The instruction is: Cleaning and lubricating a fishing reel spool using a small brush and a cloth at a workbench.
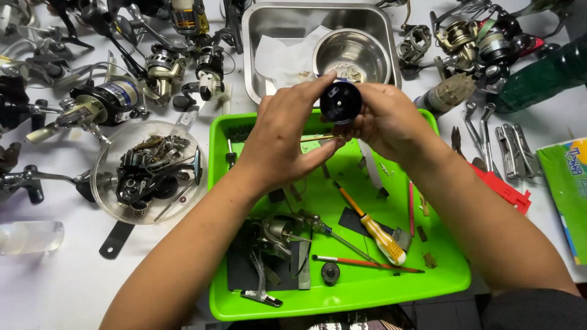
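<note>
Both my hands hold a small round black reel part (340, 102) above the far edge of a green tray (440, 278). My left hand (282, 137) wraps its left side, fingertips on the rim and thumb below. My right hand (386, 122) grips it from the right. In the tray lie a yellow-handled screwdriver (380, 237), a thin red tool (361, 263), a dismantled reel body (276, 235) on a dark mat, and small loose parts.
Behind the tray is a steel pan (260, 36) holding paper and a steel bowl (353, 54) with small parts. A clear bowl (107, 183) of reel pieces sits left. Several fishing reels (110, 101) crowd the back. Pliers (483, 131) and a tissue pack (565, 183) lie right.
</note>
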